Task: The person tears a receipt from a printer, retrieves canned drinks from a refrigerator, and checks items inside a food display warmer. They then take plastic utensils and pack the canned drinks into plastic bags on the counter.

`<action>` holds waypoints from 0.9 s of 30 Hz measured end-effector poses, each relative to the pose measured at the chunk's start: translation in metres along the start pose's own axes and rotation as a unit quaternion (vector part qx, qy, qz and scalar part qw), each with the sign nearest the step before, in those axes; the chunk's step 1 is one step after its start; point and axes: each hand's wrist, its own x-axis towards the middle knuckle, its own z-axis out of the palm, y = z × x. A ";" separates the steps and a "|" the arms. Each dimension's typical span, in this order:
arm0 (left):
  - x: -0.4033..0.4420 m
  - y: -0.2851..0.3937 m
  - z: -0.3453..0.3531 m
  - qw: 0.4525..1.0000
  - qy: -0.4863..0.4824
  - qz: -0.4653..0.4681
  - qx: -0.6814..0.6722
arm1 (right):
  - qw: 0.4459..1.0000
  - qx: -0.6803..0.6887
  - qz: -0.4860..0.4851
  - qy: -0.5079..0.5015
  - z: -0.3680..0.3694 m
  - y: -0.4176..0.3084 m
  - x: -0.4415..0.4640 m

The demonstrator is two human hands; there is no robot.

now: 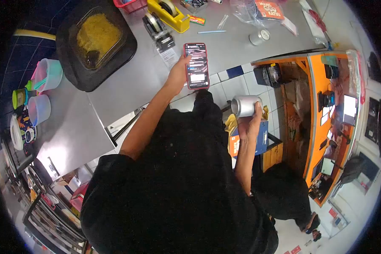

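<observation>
Left hand (180, 77): grasping the phone (197, 70), with the thumb over the left edge of the lit screen.
Right hand (250, 125): curled around the silver can (243, 106), thumb lying along it.
Clock: hours are read from the middle of the view.
Counter (118, 97): grey, running from nine o'clock over twelve to one.
Orange unit (317, 76): at three o'clock, with devices along it.
Other person (283, 192): dark clothing, at four o'clock.
Black tray (81, 79): on the counter at ten o'clock, bearing yellow crumb-like stuff (101, 36).
Yellow tape dispenser (180, 22): between eleven and twelve o'clock, on the counter.
Phone place: twelve o'clock, held upright in the view.
Silver can place: two o'clock, one end turned toward nine.
Second can (260, 37): on the counter at one o'clock.
Thin stick (211, 32): pale blue, on the counter just past twelve.
</observation>
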 end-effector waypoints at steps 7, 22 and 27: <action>0.087 -0.041 -0.004 0.983 0.182 0.033 -0.004 | 0.994 -0.033 0.097 -0.049 0.042 -0.070 0.086; 0.049 -0.031 0.062 0.878 0.282 0.149 0.356 | 0.847 -0.414 -0.088 -0.320 0.104 -0.116 0.163; 0.044 -0.003 0.136 0.988 0.004 0.087 0.125 | 0.764 -0.535 -0.169 -0.318 0.138 -0.128 0.149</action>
